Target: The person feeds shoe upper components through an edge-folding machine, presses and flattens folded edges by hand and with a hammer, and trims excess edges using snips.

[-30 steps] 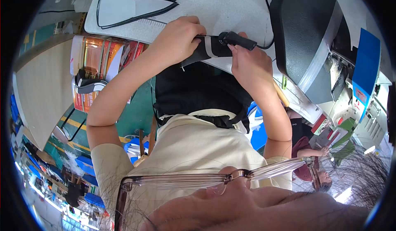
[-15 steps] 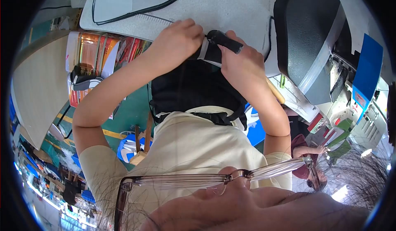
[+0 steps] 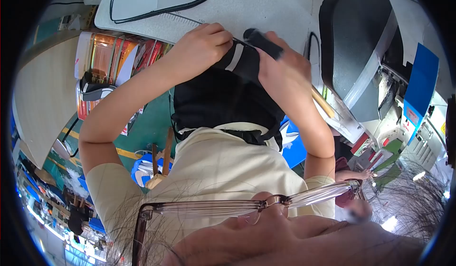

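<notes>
My left hand (image 3: 206, 42) is at the front edge of the pale worktable (image 3: 266, 9), its fingers curled into a pinch. What lies between those fingertips is hidden. A little to its right my right hand (image 3: 287, 64) is closed around a short black cylinder-shaped tool (image 3: 261, 42), slightly blurred, whose end points up and left. Between the hands, at the table edge above my lap, is a black piece with a light grey band (image 3: 236, 57). A thin dark edge runs from my left fingertips toward the tool.
A black looped outline strip (image 3: 159, 16) lies on the table beside a printed scale. At right are a large black machine cover (image 3: 354, 38), a blue board (image 3: 420, 83) and a wooden rod (image 3: 323, 102). A rack of colourful items (image 3: 107, 59) stands at left. Another person (image 3: 349, 175) is lower right.
My right hand, with the black tool, has shifted slightly right, away from my left hand. More of the grey-banded black piece shows. My left hand stays pinched near the table edge.
</notes>
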### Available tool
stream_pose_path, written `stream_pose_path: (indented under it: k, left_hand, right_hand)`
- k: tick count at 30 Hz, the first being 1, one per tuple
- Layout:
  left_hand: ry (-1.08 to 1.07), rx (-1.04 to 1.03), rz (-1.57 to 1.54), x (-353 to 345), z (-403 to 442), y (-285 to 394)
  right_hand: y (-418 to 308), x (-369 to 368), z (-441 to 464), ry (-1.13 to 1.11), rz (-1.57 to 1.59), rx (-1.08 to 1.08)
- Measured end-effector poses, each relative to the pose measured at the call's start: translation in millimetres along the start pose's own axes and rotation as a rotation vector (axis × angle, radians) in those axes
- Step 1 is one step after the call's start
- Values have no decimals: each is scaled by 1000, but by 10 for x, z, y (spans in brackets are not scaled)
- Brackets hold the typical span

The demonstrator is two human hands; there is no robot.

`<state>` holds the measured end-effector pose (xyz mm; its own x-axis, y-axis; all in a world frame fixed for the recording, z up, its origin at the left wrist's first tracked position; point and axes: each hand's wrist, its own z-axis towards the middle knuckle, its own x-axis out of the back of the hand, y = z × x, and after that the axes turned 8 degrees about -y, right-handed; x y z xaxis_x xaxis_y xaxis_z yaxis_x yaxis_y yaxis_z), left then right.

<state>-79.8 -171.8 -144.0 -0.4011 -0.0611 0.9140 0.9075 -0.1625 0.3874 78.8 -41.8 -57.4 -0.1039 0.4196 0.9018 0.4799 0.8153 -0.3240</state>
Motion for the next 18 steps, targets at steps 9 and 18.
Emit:
stream_pose_path:
  k: [9, 18]
  left_hand:
    - [29, 155, -57, 6, -118, 62]
    - [128, 189, -21, -63, -215, 42]
  right_hand:
    - [-15, -163, 73, -178, -25, -74]
    - [-49, -223, 127, -124, -90, 30]
